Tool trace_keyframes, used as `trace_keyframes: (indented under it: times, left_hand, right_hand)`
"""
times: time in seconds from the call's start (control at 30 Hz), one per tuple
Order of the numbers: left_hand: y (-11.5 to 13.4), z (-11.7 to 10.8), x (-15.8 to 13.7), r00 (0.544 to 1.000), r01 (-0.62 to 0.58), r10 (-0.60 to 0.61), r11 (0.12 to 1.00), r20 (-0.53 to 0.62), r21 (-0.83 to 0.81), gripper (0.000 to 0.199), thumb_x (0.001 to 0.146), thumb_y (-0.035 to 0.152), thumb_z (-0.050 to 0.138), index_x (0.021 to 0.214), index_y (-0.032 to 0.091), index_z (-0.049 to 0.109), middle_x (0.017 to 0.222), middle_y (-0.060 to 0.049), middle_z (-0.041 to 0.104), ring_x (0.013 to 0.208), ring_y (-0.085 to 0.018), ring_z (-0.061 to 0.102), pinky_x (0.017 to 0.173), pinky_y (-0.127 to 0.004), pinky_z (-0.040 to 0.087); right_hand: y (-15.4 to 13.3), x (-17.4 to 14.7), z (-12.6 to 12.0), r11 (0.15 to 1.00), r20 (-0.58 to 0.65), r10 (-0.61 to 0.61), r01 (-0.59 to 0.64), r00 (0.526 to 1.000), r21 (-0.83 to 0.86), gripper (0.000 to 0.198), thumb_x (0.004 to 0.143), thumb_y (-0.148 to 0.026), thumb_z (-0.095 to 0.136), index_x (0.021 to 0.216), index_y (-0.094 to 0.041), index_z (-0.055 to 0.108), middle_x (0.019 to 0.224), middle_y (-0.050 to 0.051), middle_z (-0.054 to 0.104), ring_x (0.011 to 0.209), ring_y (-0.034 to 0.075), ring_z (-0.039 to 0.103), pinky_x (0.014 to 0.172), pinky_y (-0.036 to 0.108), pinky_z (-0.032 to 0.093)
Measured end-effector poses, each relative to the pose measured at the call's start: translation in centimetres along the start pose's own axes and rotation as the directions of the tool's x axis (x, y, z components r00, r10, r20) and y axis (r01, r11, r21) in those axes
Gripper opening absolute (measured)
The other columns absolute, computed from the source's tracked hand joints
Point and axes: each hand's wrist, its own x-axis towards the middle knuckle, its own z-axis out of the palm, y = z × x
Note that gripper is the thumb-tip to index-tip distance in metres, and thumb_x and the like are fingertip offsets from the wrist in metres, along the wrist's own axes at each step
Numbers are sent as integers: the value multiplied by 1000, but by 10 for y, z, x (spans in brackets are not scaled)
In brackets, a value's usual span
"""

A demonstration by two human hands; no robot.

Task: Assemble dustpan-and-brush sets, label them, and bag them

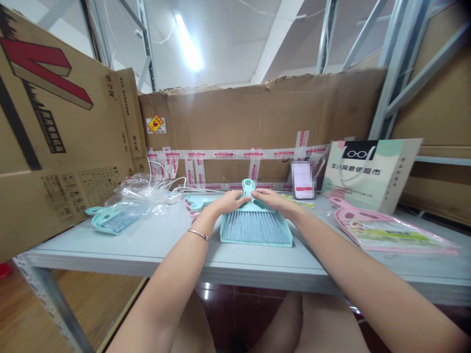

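A mint-green hand brush (256, 225) with grey-blue bristles lies in a matching dustpan (256, 242) at the middle of the table, with the bristles toward me. My left hand (232, 200) grips the set from the left near the base of its handle. From the right, my right hand (271, 199) holds the same part, and the two thumbs nearly meet. The looped handle end (248, 184) sticks up beyond my fingers. Some fingertips are hidden, so I cannot tell which hand bears on the brush and which on the dustpan.
Behind my left hand lie more mint and pink dustpan pieces (200, 201). A bagged mint brush set (116, 220) and loose plastic wrap (142, 191) are left. On the right are a wrapped pink set (390, 225), a phone (303, 180) and a paper bag (370, 171). Cardboard (235, 117) walls the back.
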Motion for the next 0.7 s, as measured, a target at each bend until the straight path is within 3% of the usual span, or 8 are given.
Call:
trace_keyframes:
  times: [0.13,0.3,0.5,0.7]
  left_hand:
    - [-2,-5,0,999,-20,19,999,-39,-25,42,82,53,39,74,15,55,71,-1,56,68,-15,46,62,-25,34]
    - [-14,-8,0,996,8,-12,999,-91,-39,40,80,51,43,74,15,57,76,-2,58,72,-16,49,65,-26,34]
    - [-16,-7,0,996,14,-19,998,-89,-56,38,80,50,43,73,15,56,76,-2,59,72,-16,48,65,-26,34]
    - [-14,-7,0,993,24,-27,999,-112,-30,37,80,50,45,67,16,53,70,0,55,67,-15,46,63,-26,32]
  right_hand:
    - [-5,-3,-2,995,16,74,-75,997,64,26,73,-42,66,78,-16,66,70,1,66,61,11,56,57,20,44]
    - [-5,-8,-10,957,243,201,-243,949,158,21,81,-33,60,93,-19,67,88,4,69,73,13,62,64,22,49]
    - [-4,-9,-9,963,213,198,-231,957,142,17,80,-30,61,90,-19,68,76,0,68,61,11,58,55,20,45]
    - [-5,-11,-10,975,261,177,-204,949,82,25,79,-40,62,92,-19,67,85,3,68,69,11,60,58,20,47]
